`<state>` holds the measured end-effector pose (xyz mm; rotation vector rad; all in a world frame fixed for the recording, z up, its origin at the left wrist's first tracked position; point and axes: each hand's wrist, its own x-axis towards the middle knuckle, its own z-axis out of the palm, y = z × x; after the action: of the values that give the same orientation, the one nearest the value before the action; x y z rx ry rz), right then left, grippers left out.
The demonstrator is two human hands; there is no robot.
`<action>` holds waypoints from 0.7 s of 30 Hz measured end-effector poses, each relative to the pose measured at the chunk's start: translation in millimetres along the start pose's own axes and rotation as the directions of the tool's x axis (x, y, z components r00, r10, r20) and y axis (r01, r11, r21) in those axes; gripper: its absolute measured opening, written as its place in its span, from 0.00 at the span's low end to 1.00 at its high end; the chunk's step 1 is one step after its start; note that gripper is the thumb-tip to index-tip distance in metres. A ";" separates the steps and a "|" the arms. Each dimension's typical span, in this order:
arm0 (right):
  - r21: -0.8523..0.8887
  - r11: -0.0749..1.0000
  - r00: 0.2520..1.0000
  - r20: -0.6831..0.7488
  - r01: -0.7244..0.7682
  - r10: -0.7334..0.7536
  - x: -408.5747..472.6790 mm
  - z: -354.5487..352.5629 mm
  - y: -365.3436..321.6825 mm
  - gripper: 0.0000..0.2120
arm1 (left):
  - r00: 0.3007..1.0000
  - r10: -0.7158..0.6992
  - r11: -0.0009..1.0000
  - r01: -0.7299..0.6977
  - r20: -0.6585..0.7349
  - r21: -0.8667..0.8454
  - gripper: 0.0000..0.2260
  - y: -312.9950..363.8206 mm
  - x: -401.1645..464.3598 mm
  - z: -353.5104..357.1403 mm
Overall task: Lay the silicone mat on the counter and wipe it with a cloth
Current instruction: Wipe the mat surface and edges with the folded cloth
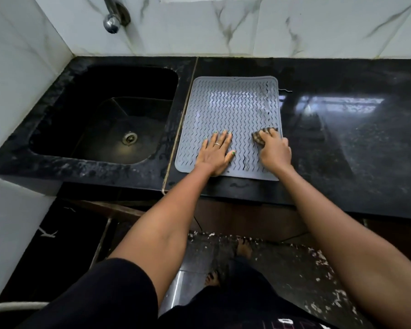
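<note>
A grey silicone mat (233, 108) with a wavy ridge pattern lies flat on the black counter (342, 150), just right of the sink. My left hand (217, 154) presses flat on the mat's near left part, fingers spread. My right hand (274, 149) rests on the mat's near right part and is closed on a small bunched striped cloth (261, 136). The cloth touches the mat under my fingers, and my hand covers most of it.
A black sink (57, 129) with a metal drain (129, 137) sits to the left of the mat. A chrome tap (113, 20) juts from the marble wall above it. The glossy counter runs on to the right. A thin dark wire-like scrap (285, 90) lies by the mat's far right corner.
</note>
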<state>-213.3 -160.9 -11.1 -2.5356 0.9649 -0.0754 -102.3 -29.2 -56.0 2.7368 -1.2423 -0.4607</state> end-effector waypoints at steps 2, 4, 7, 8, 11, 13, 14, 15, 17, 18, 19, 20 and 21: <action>-0.151 0.987 0.998 -0.040 0.046 -0.052 -13.7 11.5 6.1 0.23 | 1.000 0.005 1.000 -0.005 -0.012 0.000 0.27 -2.3 0.8 1.2; -0.221 0.973 0.988 -0.125 0.064 -0.093 -41.0 16.9 10.2 0.22 | 0.999 0.010 1.000 -0.010 -0.031 -0.003 0.28 -4.3 2.1 3.6; -0.243 0.967 0.983 -0.146 0.071 -0.109 -86.3 18.9 17.8 0.19 | 0.998 0.010 1.000 -0.009 -0.060 0.004 0.27 -3.7 1.4 6.5; -0.239 0.968 0.985 -0.139 0.070 -0.106 -97.2 16.7 18.5 0.18 | 0.998 0.009 1.000 -0.009 -0.064 0.000 0.27 -3.6 1.5 6.9; -0.179 0.984 0.999 -0.048 0.006 -0.015 -95.7 -5.9 13.9 0.13 | 0.998 0.015 1.000 -0.016 -0.066 -0.020 0.27 -3.4 0.6 4.2; -0.037 0.993 0.994 0.016 -0.110 0.110 -78.1 -26.5 6.6 0.13 | 0.997 0.020 0.998 -0.024 -0.074 -0.050 0.27 -3.7 0.2 1.6; 0.048 0.988 0.989 0.017 -0.147 0.147 -67.7 -35.8 -0.3 0.14 | 0.996 0.015 0.998 -0.021 -0.092 -0.067 0.26 -5.6 1.6 -1.4; 0.118 0.981 0.987 -0.011 -0.157 0.159 -60.9 -42.7 -5.1 0.17 | 0.993 0.013 0.996 -0.022 -0.117 -0.081 0.25 -4.8 2.2 -3.4; 0.204 0.972 0.987 -0.078 -0.119 0.137 -41.6 -49.4 -19.5 0.21 | 0.984 0.000 0.993 -0.022 -0.180 -0.120 0.22 -7.9 9.1 -11.4; 0.242 0.965 0.987 -0.094 -0.103 0.129 -32.2 -49.7 -25.8 0.22 | 0.979 -0.006 0.990 -0.023 -0.202 -0.141 0.20 -9.5 12.5 -14.7; 0.277 0.957 0.988 -0.102 -0.086 0.119 -16.8 -48.1 -31.6 0.22 | 0.976 -0.011 0.988 -0.024 -0.218 -0.156 0.18 -12.1 19.7 -19.6; 0.300 0.951 0.989 -0.106 -0.071 0.107 -1.2 -44.4 -35.9 0.22 | 0.973 -0.018 0.985 -0.022 -0.229 -0.169 0.17 -14.5 27.1 -23.5; 0.315 0.947 0.989 -0.115 -0.055 0.095 14.0 -39.2 -39.4 0.22 | 0.972 -0.026 0.983 -0.017 -0.234 -0.180 0.17 -16.8 34.6 -27.7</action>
<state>-185.9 -158.0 39.1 -2.2232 1.0097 -0.3451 -60.0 -44.9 -41.3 2.5521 -1.0789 -0.2264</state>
